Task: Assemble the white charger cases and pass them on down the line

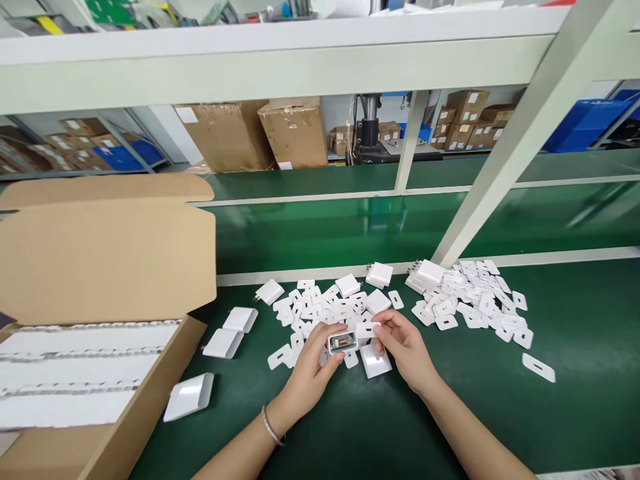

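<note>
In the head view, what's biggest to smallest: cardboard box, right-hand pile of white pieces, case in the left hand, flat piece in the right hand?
1. Cardboard box
2. Right-hand pile of white pieces
3. Case and flat piece: too close to rank, as both are partly covered.

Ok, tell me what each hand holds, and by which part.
Left hand: a white open-ended housing, gripped by its sides near the opening. Right hand: a white plate, pinched at its right end.
</note>
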Available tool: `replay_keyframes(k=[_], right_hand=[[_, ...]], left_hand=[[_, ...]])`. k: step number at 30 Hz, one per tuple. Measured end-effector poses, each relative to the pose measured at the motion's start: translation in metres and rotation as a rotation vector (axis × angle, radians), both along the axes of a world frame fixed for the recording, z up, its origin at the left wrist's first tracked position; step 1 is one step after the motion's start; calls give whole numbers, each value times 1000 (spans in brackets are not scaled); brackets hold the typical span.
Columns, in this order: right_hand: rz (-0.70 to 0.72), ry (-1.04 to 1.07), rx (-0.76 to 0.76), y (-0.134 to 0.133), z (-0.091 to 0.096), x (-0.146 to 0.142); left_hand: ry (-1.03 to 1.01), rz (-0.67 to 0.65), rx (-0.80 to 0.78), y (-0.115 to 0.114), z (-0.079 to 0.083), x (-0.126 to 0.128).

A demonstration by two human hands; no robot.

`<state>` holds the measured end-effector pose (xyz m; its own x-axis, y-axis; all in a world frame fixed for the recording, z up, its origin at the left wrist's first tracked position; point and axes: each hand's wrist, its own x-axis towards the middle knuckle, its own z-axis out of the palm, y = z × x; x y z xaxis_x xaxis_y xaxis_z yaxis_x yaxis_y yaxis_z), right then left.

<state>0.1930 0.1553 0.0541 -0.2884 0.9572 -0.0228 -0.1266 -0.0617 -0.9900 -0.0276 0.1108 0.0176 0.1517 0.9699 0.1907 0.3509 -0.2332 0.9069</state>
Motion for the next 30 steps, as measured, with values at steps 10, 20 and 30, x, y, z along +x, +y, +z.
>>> replay_keyframes(k=[10,20,30], right_hand=[[167,86,-134,-12,-4,-11],[158,44,-86,-16,-8,-15],[76,-133,148,-17,-11,-10]], left_hand=[[114,-14,-4,-8,11,7],[122,-17,48,-8,8,10],[-87,-148,-6,-10,9,12]])
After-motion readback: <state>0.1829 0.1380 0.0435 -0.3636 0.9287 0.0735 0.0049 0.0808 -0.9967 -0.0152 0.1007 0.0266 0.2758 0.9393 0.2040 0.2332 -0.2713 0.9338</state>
